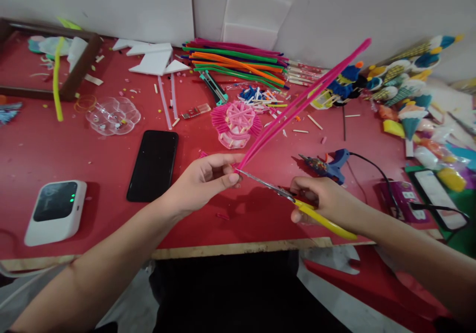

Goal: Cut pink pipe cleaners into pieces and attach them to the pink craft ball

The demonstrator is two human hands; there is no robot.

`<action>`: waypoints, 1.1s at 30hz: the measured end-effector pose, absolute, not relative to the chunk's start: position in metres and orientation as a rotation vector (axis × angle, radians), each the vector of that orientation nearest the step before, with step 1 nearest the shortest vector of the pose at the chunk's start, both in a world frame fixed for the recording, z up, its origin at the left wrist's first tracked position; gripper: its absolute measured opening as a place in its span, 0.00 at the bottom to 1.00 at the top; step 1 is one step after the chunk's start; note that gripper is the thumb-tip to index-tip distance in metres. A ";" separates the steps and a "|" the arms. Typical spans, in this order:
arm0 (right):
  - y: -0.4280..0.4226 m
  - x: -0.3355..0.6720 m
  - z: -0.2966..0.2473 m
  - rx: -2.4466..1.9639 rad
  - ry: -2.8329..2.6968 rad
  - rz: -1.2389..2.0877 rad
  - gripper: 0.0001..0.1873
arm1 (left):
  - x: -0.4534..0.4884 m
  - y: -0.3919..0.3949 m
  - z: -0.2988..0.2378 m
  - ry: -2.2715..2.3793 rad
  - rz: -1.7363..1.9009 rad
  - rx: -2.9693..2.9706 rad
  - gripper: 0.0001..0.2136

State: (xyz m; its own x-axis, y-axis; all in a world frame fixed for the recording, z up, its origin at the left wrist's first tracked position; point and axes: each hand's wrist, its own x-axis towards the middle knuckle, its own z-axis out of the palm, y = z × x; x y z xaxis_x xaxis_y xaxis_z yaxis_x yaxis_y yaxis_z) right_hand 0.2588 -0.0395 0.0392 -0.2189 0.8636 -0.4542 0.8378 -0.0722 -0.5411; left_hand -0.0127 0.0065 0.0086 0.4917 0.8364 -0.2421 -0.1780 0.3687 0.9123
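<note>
My left hand (208, 179) pinches the lower ends of a few long pink pipe cleaners (290, 117), which slant up to the right. Yellow-handled scissors (323, 220) are gripped in my right hand (320, 199). Their blade tips touch or nearly touch the pipe cleaners just by my left fingertips; I cannot tell if they have cut in. Behind my left hand stands a pink craft piece (238, 124) with a pleated fan-like edge. A short pink scrap (222, 217) lies on the red table below my hands.
A blue glue gun (327, 166) with a cable lies right of centre. A black phone (152, 166) and a white device (55, 213) are at left. Bundled pipe cleaners (238, 62), a box cutter (214, 89) and small sticks lie behind. Finished-looking crafts (409, 92) crowd the right.
</note>
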 end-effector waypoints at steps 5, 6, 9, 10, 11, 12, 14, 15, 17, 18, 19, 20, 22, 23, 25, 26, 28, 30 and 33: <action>-0.036 0.264 0.042 -1.895 -2.141 1.309 0.33 | -0.012 0.006 0.011 0.818 0.715 0.932 0.11; -0.036 0.265 0.042 -1.869 -2.153 1.319 0.33 | -0.012 0.005 0.011 0.830 0.705 0.924 0.11; -0.036 0.270 0.039 -1.791 -2.174 1.341 0.33 | -0.012 0.005 0.012 0.862 0.676 0.915 0.11; -0.036 0.271 0.039 -1.775 -2.176 1.345 0.33 | -0.012 0.005 0.012 0.867 0.668 0.916 0.11; -0.036 0.272 0.038 -1.769 -2.178 1.345 0.34 | -0.012 0.005 0.013 0.869 0.665 0.919 0.11; -0.036 0.272 0.038 -1.771 -2.182 1.339 0.34 | -0.012 0.005 0.013 0.869 0.665 0.922 0.11; -0.036 0.271 0.038 -1.785 -2.190 1.326 0.34 | -0.012 0.005 0.013 0.863 0.665 0.924 0.11; -0.036 0.271 0.039 -1.793 -2.191 1.322 0.35 | -0.012 0.005 0.013 0.857 0.668 0.923 0.11; -0.035 0.270 0.039 -1.806 -2.188 1.320 0.35 | -0.012 0.005 0.014 0.846 0.673 0.917 0.10; -0.035 0.269 0.040 -1.811 -2.186 1.319 0.35 | -0.011 0.005 0.014 0.845 0.674 0.914 0.10; -0.035 0.269 0.040 -1.816 -2.182 1.315 0.35 | -0.011 0.005 0.014 0.846 0.674 0.912 0.10; -0.035 0.268 0.039 -1.823 -2.177 1.307 0.35 | -0.011 0.005 0.014 0.849 0.671 0.911 0.10; -0.035 0.267 0.039 -1.830 -2.178 1.281 0.35 | -0.011 0.005 0.013 0.853 0.663 0.909 0.11; -0.036 0.267 0.039 -1.826 -2.188 1.259 0.35 | -0.011 0.006 0.012 0.848 0.663 0.911 0.11; -0.036 0.266 0.039 -1.793 -2.231 1.197 0.35 | -0.011 0.006 0.011 0.826 0.675 0.916 0.10; -0.037 0.265 0.039 -1.764 -2.263 1.164 0.35 | -0.011 0.006 0.010 0.814 0.679 0.924 0.09; -0.037 0.265 0.039 -1.696 -2.327 1.097 0.35 | -0.012 0.006 0.010 0.794 0.681 0.942 0.08; -0.036 0.265 0.038 -1.633 -2.387 1.032 0.36 | -0.012 0.007 0.009 0.794 0.673 0.954 0.08; -0.035 0.267 0.035 -1.558 -2.459 0.930 0.36 | -0.013 0.007 0.010 0.796 0.664 0.961 0.09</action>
